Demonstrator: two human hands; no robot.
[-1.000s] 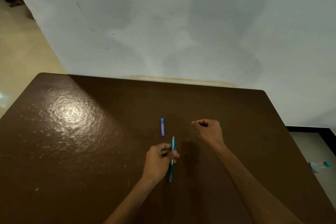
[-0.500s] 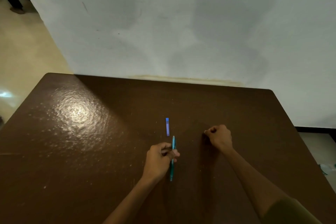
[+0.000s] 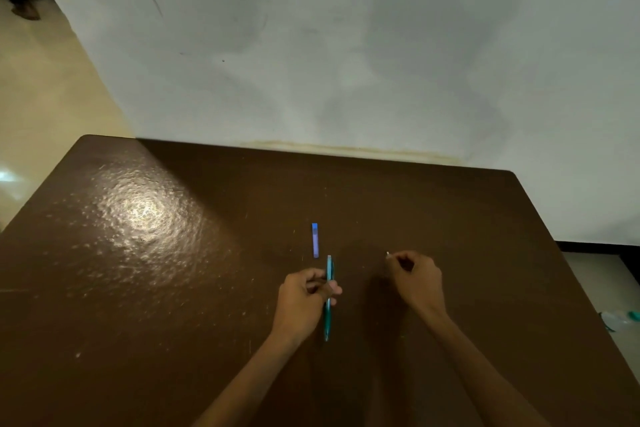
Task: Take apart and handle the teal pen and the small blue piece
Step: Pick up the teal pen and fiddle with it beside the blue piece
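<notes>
My left hand [image 3: 304,298] grips the teal pen [image 3: 328,319] near its middle, with the pen pointing away from me over the brown table [image 3: 138,288]. The small blue piece [image 3: 315,240] lies flat on the table just beyond the pen's far end, untouched. My right hand [image 3: 417,279] is to the right of the pen, low over the table, its fingers curled and pinching a tiny pale part [image 3: 388,253] whose tip sticks out at the fingertips.
A grey wall [image 3: 346,45] rises right behind the table's far edge. Pale floor shows at the left, and a clear bottle [image 3: 620,317] lies on the floor past the table's right edge.
My right hand moved right and down toward the table, away from the pen. My left hand and the pen stayed put, as did the blue piece.
</notes>
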